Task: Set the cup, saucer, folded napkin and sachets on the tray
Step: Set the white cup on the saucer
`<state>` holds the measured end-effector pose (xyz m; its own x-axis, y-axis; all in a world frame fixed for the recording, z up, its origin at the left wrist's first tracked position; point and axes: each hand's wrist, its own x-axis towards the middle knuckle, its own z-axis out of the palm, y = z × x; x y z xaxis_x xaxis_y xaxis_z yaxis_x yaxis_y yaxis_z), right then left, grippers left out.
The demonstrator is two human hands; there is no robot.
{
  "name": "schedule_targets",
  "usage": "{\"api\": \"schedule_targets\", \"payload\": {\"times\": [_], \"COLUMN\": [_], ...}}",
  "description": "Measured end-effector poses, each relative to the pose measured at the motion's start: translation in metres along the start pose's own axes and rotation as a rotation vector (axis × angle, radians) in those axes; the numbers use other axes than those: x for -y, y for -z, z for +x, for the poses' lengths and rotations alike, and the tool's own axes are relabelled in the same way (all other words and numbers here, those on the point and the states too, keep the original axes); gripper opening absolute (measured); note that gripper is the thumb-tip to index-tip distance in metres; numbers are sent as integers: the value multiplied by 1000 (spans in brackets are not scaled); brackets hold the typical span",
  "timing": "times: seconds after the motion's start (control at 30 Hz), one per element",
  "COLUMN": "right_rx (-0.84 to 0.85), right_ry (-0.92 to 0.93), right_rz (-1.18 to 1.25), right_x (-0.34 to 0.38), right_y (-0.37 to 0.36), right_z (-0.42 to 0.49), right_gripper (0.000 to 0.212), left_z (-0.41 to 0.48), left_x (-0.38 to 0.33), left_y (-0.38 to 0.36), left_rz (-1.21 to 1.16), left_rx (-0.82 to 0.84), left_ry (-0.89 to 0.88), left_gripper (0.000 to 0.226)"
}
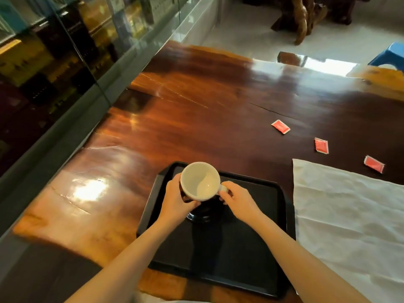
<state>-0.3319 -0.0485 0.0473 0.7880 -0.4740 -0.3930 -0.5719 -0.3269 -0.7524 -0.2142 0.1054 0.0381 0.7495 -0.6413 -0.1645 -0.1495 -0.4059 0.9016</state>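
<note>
Both hands are clamped on the cup (200,181): the left hand (175,201) wraps its left side and the right hand (237,199) pinches the small handle on its right. The cup is white inside, empty, its mouth tilted toward the camera, held over the far part of the black tray (258,235). Directly beneath it sits a dark glossy saucer (202,216) on the tray; whether the cup touches it cannot be told. The tray lies on the polished wooden counter (185,119). To its right a white napkin (349,217) lies spread flat, unfolded, and three red sachets (321,145) lie scattered beyond it, well apart from the tray.
</note>
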Motion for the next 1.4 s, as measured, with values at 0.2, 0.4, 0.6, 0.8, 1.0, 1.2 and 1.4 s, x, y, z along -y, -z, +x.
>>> {"api": "schedule_targets", "payload": {"times": [0.2, 0.4, 0.6, 0.8, 1.0, 1.2, 1.4], "right_rx": [22, 35, 25, -8, -40, -46, -84], "right_ry": [-68, -65, -104, -121, -106, -205, -286], "right_rz": [-115, -172, -180, -171, -131, -99, -74], "right_x": [-16, -24, -27, -25, -17, -17, -35], "right_y": [-14, -23, -28, -32, -30, -14, 46], "right_z": [-2, -4, -3, -5, -8, -15, -33], "right_gripper": [25, 24, 24, 26, 23, 41, 33], "left_z": [-7, -13, -14, -14, -7, 13, 54], "left_x": [22, 34, 35, 34, 30, 0, -64], "left_y": [-15, -19, -19, -15, 5, 33, 14], "left_rz": [57, 48, 75, 92, 160, 226, 376], "left_rx": [28, 48, 46, 95, 164, 84, 182], "left_ry": [71, 109, 113, 108, 191, 89, -118], "left_gripper": [81, 82, 86, 85, 84, 54, 37]}}
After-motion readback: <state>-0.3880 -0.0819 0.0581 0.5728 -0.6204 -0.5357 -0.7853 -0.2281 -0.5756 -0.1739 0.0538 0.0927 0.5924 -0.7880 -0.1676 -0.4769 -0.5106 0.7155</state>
